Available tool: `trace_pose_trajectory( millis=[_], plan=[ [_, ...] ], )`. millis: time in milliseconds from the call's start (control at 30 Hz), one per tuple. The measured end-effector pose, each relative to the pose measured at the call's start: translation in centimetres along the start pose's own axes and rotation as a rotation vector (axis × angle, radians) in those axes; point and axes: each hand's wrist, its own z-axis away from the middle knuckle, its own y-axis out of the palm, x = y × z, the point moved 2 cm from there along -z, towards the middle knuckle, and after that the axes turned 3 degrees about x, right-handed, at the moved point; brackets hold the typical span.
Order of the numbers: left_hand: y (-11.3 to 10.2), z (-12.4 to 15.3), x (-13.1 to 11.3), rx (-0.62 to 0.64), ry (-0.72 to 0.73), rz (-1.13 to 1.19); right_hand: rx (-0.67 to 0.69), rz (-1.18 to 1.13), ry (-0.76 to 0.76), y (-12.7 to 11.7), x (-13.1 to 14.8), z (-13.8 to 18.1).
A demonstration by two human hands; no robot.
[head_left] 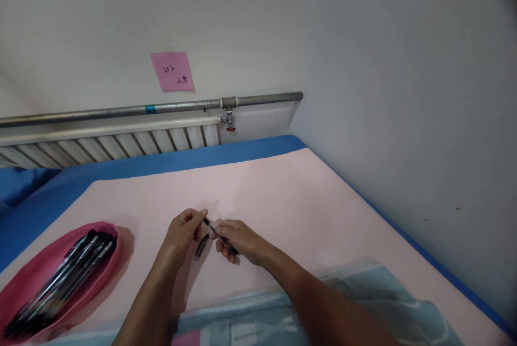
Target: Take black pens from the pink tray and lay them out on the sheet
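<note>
Between my two hands a slim black pen [210,226] slants down to the right. My left hand [184,232] pinches its upper end between thumb and fingertips. Farther down the barrel, my right hand [238,239] has its fingers wrapped around it, and the dark lower end pokes out below them. A black pen cap [201,247] with a clear part lies on the pink sheet between my wrists. Over to the left, a pink pouch-like container [107,276] holds several black-and-clear pens [68,276] in a bundle.
The pink sheet [283,189] covers a blue surface [181,161]. Light blue fabric [250,316] bunches along the near edge. A radiator [121,144] and a metal pipe [262,99] run along the back wall, below a pink note [173,71]. A wall stands close on the right.
</note>
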Motion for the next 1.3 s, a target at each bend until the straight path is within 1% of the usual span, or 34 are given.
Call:
trace_pose_trajectory(
  millis=[200,400,500,633,733,833,933,1133,1300],
  plan=[
    [0.0,0.1,0.0,-0.06,0.027,-0.09,0.009,0.049,-0.044,-0.1,-0.5,-0.3],
    [-0.1,-0.2,0.3,-0.075,0.032,-0.112,0.009,0.105,-0.076,-0.2,-0.9,-0.4],
    [0.2,-0.1,0.3,-0.038,0.019,-0.057,-0.001,0.131,-0.059,-0.2,-0.8,-0.3],
    [0.6,0.1,0.2,0.065,-0.065,0.07,0.008,0.116,-0.055,-0.1,-0.6,-0.2],
    [0.8,0.3,-0.1,0.116,-0.109,0.141,0.009,0.115,-0.059,-0.1,-0.4,-0.1],
    [0.7,0.3,-0.3,0.154,-0.105,0.201,-0.001,0.095,-0.045,0.0,-0.1,0.0],
    [0.6,0.3,-0.3,0.168,-0.095,0.232,-0.011,0.071,-0.022,0.0,0.1,0.1],
    [0.5,0.5,-0.6,0.17,-0.095,0.259,0.001,0.03,-0.038,0.1,0.4,0.3],
    [0.5,0.6,-0.8,0.147,-0.088,0.222,-0.011,0.033,-0.004,0.2,0.7,0.4]
  ],
)
